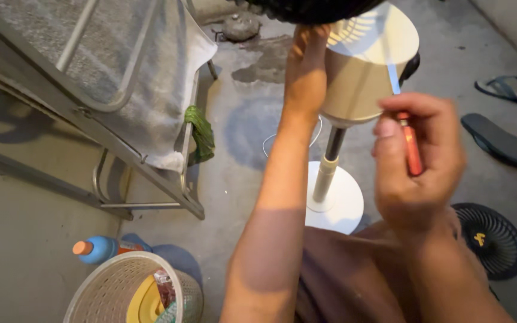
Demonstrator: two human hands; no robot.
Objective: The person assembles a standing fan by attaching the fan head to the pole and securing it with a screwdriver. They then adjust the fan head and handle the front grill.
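A standing fan rises in front of me, with a cream motor housing [360, 66], a dark pole [332, 149] and a round white base [336, 203]. My left hand [306, 60] reaches up and grips the fan's black grille [312, 9] at the top edge of the view. My right hand [417, 161] is closed around a screwdriver with a red-orange handle [413, 149]; its metal shaft [392, 75] points up at the housing.
A detached black fan grille [490, 239] lies on the concrete floor at the right, near dark sandals [501, 140]. At left stands a metal rack [121, 119] draped with a grey towel. A woven basket [121, 293] and a blue bottle [100, 248] sit at the lower left.
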